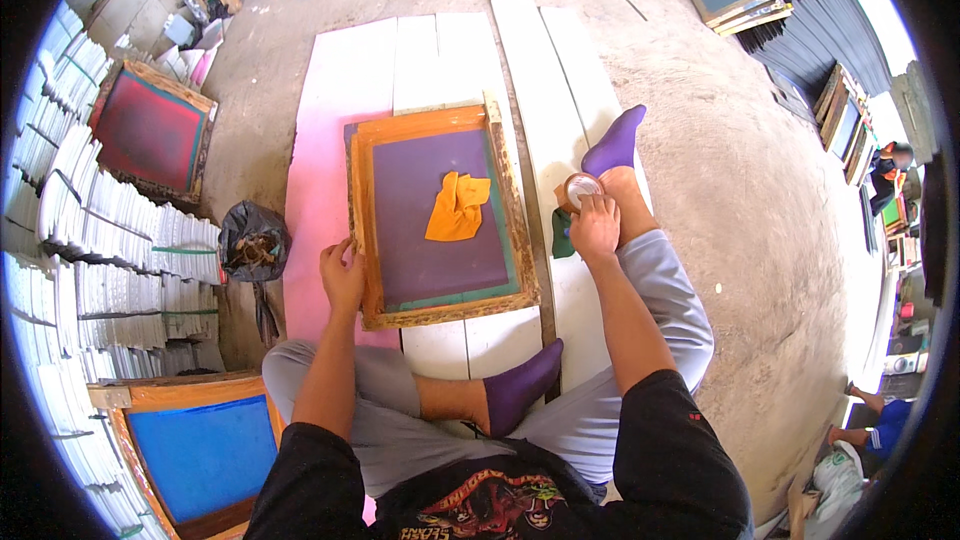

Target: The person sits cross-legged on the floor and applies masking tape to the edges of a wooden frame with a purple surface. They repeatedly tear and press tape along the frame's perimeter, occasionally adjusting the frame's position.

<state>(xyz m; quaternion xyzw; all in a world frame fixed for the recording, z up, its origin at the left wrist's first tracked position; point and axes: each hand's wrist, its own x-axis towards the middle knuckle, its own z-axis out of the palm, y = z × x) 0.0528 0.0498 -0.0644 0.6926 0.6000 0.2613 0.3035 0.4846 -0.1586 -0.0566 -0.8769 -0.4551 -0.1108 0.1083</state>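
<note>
The person sat cross-legged on white boards (440, 50), purple socks showing. The left hand (343, 275) gripped the near-left edge of a wooden screen frame (445, 220), fingers curled on it; an orange cloth (458, 206) lay on its purple mesh. The right hand (595, 225) seemingly grasped a tape roll (581, 187) just right.
</note>
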